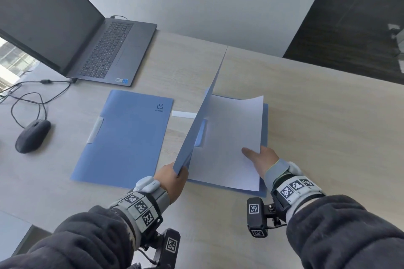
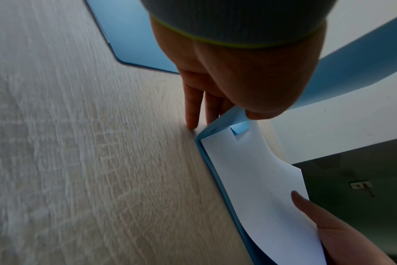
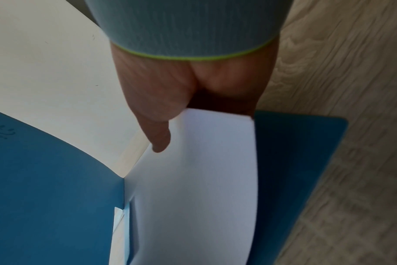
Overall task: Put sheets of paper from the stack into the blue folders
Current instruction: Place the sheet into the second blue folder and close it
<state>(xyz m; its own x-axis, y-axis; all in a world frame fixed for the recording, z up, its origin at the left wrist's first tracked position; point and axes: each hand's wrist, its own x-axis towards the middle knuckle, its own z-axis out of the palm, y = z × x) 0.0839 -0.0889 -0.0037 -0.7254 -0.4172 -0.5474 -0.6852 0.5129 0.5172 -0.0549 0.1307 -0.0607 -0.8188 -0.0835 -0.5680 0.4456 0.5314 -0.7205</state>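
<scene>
Sheet partly behind raised cover

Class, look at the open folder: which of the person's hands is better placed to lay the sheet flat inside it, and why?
Probably the right hand. It already pinches the white sheet at its near edge, above the open folder. The left hand is busy holding up the folder's cover.

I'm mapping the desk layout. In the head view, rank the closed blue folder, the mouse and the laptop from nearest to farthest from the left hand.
From the left hand:
1. Closed blue folder, just left of it.
2. Mouse, far left.
3. Laptop, back left.
</scene>
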